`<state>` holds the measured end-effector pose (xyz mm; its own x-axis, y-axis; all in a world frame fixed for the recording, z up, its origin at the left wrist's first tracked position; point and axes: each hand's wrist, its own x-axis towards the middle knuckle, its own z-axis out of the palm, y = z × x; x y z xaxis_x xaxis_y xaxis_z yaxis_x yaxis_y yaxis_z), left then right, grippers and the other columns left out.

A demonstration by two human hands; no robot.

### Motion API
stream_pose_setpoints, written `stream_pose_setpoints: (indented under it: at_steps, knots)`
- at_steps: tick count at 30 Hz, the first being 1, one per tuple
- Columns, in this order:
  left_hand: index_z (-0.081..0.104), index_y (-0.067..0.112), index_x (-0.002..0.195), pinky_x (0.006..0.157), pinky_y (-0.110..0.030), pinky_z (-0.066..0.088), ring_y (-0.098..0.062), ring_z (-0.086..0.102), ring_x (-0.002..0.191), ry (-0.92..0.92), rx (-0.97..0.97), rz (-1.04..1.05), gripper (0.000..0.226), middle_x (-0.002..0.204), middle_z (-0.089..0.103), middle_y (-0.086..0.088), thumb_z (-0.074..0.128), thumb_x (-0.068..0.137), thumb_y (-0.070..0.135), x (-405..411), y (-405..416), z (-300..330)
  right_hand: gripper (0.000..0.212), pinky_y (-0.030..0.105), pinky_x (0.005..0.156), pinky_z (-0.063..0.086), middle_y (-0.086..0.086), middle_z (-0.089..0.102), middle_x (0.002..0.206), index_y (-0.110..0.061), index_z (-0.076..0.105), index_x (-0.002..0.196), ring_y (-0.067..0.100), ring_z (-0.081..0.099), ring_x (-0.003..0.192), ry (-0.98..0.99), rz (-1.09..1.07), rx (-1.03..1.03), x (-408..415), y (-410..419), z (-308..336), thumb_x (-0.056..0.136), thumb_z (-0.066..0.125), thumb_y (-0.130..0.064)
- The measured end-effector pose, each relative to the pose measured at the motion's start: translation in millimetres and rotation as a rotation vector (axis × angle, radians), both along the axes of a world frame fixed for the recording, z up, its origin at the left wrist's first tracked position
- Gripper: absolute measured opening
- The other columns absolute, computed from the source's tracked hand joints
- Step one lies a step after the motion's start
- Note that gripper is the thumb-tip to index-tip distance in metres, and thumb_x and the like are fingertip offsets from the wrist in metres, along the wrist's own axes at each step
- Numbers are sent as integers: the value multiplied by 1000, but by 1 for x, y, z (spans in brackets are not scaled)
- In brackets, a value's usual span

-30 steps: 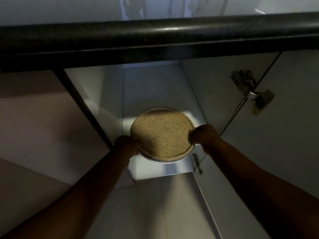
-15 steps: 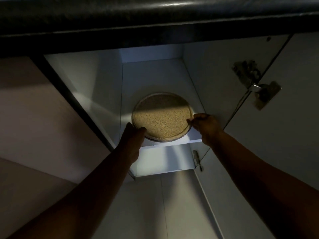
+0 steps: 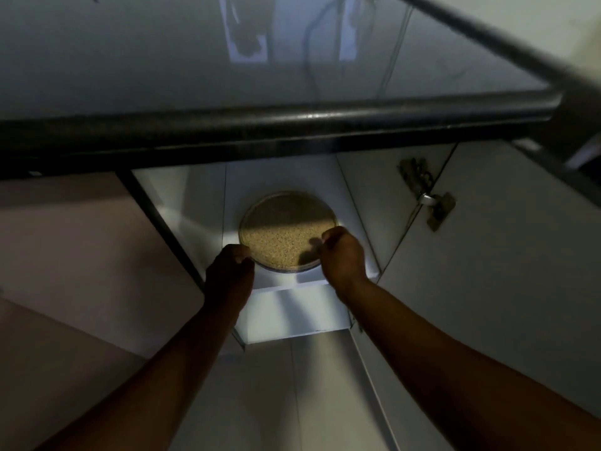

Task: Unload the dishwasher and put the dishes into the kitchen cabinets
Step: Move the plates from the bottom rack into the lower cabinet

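Holding the rim on each side, the left hand and right hand now have fingers curled on the plate. A moment ago it hung out past the shelf; now it sits on it, inside the cabinet. I think letting go comes next.

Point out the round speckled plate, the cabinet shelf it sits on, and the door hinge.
round speckled plate (image 3: 286, 232): head view, middle of its speckled face.
cabinet shelf (image 3: 292, 286): head view, front edge below the plate.
door hinge (image 3: 427, 198): head view, its metal arm.
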<state>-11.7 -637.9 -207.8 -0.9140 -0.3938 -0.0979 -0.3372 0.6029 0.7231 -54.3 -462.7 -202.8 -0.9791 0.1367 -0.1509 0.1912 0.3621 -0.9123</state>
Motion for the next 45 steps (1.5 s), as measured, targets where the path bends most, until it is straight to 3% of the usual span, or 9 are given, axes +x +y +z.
stream_pose_setpoints:
  at_steps: [3,5,8,16,22,26,33,39,45]
  knots:
    - [61,17,116,77,-19,31,-22,55,107,-58,-36,-62,25,118,61,-5,45,97,21,9,17,53,18,26,74,46,14,64,108,-3,61,108,28,62,100,-69,176,277,17,-7,50,91,57,-9]
    - [63,17,111,75,-20,34,-24,57,103,-107,-86,-203,22,114,62,-6,47,97,21,22,23,91,22,28,78,47,12,62,112,-6,60,112,27,60,102,-120,290,414,35,-4,82,92,57,-15]
    - [65,22,93,65,-21,42,-15,59,83,-149,-75,-342,14,96,64,-1,52,95,19,51,14,149,25,26,77,44,9,61,113,-9,59,114,24,59,102,-206,416,538,68,4,140,92,59,-22]
    - [66,17,107,90,-30,47,-18,60,104,-336,-417,-747,25,114,65,-4,53,95,33,119,-22,334,23,35,87,52,13,66,108,-4,66,107,26,63,99,-4,485,748,132,38,340,91,56,-18]
    - [61,18,116,87,-30,46,-20,60,101,-239,-516,-785,28,113,62,-4,51,96,34,150,-3,450,16,29,81,50,6,64,102,-14,63,105,16,60,89,120,507,823,177,74,445,92,55,-19]
    - [65,24,106,84,-33,51,-14,62,90,-58,-517,-781,21,104,66,1,54,93,35,164,22,497,18,35,83,53,4,66,102,-22,61,107,21,64,94,306,490,878,205,106,480,92,51,-23]
    - [64,29,91,78,-29,51,-4,59,84,196,-477,-672,10,94,62,12,54,91,31,183,92,493,20,25,63,38,-1,64,101,-26,59,107,23,65,87,613,440,932,243,175,463,90,50,-32]
    - [62,26,80,66,-22,42,-6,58,78,276,-371,-556,10,82,62,13,58,88,22,212,209,442,40,35,68,48,0,61,101,-25,58,104,25,62,89,612,509,846,275,276,417,84,28,-44]
    - [57,30,77,69,-26,49,-1,57,74,175,-276,-551,12,78,61,13,59,86,23,251,323,387,39,32,73,46,-3,62,107,-28,59,104,19,60,93,485,512,668,303,380,372,82,29,-40]
